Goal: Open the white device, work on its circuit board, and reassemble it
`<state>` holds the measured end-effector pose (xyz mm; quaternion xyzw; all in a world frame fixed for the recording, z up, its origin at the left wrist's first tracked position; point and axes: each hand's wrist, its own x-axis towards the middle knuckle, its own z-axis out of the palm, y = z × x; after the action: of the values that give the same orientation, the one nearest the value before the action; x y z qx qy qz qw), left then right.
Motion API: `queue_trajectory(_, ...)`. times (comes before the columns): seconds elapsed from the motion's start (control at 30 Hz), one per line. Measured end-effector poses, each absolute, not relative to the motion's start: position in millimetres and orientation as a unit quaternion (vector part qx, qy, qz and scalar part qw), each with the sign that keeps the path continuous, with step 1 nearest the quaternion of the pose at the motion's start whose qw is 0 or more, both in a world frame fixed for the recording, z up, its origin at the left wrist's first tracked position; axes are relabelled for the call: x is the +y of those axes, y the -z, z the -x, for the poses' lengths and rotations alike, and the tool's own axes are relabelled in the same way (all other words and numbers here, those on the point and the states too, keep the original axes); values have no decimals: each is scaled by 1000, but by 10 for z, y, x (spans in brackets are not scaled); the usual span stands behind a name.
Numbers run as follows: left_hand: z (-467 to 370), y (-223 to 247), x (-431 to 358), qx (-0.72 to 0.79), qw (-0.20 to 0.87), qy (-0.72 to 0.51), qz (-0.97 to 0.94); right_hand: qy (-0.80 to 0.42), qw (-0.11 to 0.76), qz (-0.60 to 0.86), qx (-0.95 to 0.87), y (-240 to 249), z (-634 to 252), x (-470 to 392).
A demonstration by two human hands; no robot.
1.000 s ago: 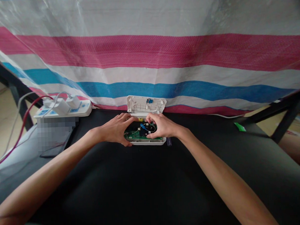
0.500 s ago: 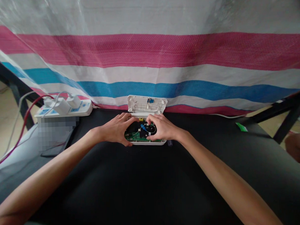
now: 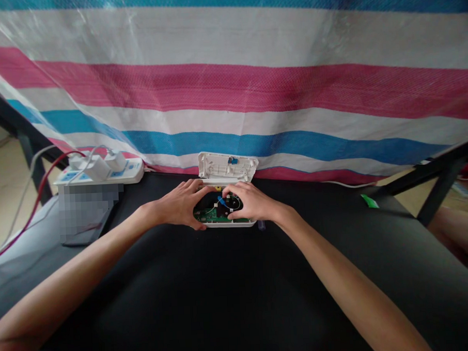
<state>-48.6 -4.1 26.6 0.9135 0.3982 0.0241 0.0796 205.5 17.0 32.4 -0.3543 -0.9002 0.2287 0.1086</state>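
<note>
An opened white router [image 3: 230, 225] sits on the black tabletop, its green circuit board [image 3: 206, 216] and a black inner part showing. A blue fibre connector [image 3: 221, 201] and a thin white looped cable [image 3: 240, 202] lie inside. My left hand [image 3: 177, 205] is closed around the left end, thumb along the back and fingertips at the front edge. My right hand [image 3: 254, 201] grips the right end, its index finger and thumb curved over the inside, apart from each other. Behind the router a white cover [image 3: 226, 168] leans upright, inner side towards me.
A white power strip [image 3: 135, 172] with plugged-in adapters and cables is at the left, beside a dark flat object [image 3: 107, 214], partly blurred out. A small green packet [image 3: 370, 201] lies at the right. Striped sheeting [image 3: 230, 87] hangs behind. Part of another person [image 3: 459, 233] shows far right.
My right index finger has shifted slightly left, closer to the blue connector. My left hand keeps its hold. The whole view has tilted a little.
</note>
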Motion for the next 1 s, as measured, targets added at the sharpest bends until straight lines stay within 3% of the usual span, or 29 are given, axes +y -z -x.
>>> queue_trajectory(0.13, 507, -318, -42, 395, 109, -21, -912, -249, 134, 339, -897, -430, -1994, 168)
queue_trajectory(0.3, 542, -369, -50, 402, 140, -13, -905, -183, 70, 362, -911, -319, -1876, 90)
queue_trajectory(0.57, 569, -282, -43, 407, 148, -45, -900, -133, 69, 372, -916, -246, -1806, 72)
queue_trajectory(1.0, 602, -217, -76, 423, 178, -81, -885, -158, 52, 366, -916, -317, -1771, 131)
